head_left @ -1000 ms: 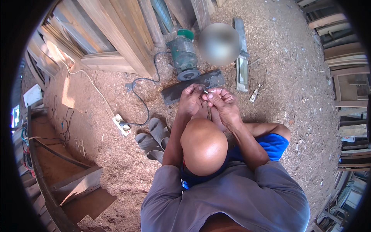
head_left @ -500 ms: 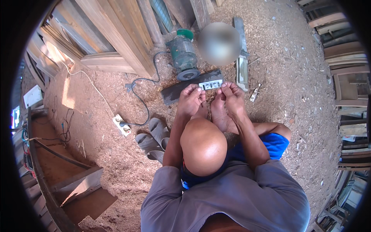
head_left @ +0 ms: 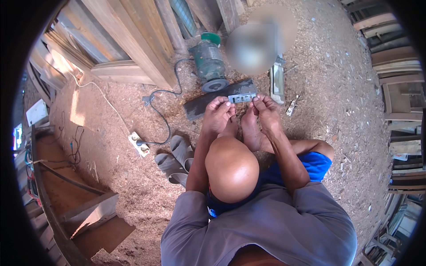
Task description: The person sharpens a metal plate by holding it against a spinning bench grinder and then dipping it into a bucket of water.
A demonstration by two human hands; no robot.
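A small flat silvery metal plate with dark slots (head_left: 242,98) is held level between my two hands. My left hand (head_left: 218,114) pinches its left end between thumb and fingers, and my right hand (head_left: 267,112) grips the right end the same way. Just beyond my bare feet (head_left: 252,131), a dark flat slab (head_left: 202,105) lies on the ground, partly behind the plate. A green motor-driven grinder (head_left: 209,62) stands past the slab, its grey round wheel (head_left: 215,85) facing me.
A long grey bar-like piece (head_left: 277,84) lies right of the slab, near a blurred round area. A power cord (head_left: 162,116) runs to a white socket strip (head_left: 139,144) at left, near grey sandals (head_left: 173,164). Wooden frames (head_left: 128,40) lean behind; more wood lines the right.
The plate has tilted slightly between my fingers, and its face looks darker. Both hands keep nearly the same place and grip.
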